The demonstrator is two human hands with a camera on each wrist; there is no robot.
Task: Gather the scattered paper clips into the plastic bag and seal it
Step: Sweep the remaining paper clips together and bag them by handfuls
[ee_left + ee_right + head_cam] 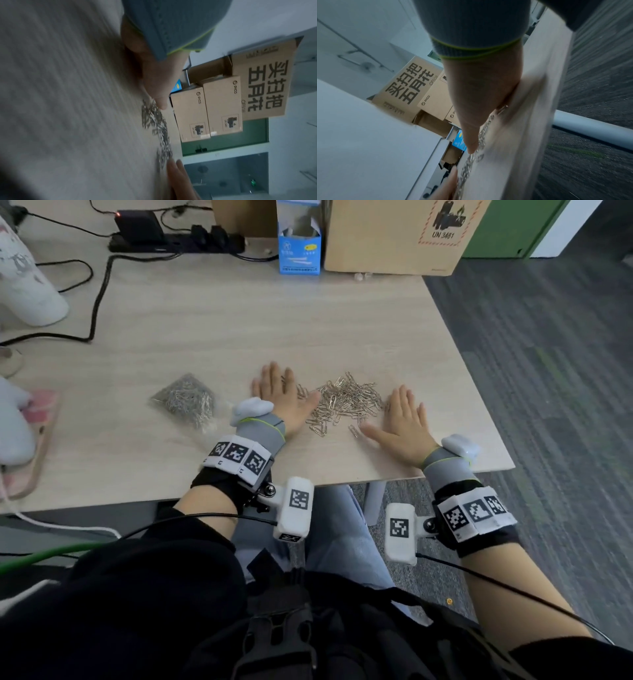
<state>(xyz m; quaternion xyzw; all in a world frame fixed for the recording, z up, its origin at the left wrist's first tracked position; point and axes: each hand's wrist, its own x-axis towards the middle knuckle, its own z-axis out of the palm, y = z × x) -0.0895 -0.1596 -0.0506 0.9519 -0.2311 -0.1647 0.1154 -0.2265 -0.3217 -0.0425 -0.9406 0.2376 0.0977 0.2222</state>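
Paper clips (344, 402) lie in a loose silvery heap on the pale wood-grain table (212, 320), hemmed in by two flat hands.

Left hand (282, 398) at nine o'clock of the heap and right hand (399, 422) at three o'clock both rest palm down, fingers straight and slightly spread, thumbs angled toward the wire clips and touching the heap's edge; neither holds anything. Clear plastic bag (186, 400), crinkly and already holding clips, lies well apart at nine o'clock of the left hand. Right hand sits near the table's right edge; bare tabletop stretches toward twelve o'clock up to a blue carton (299, 251) and a cardboard box (394, 237).
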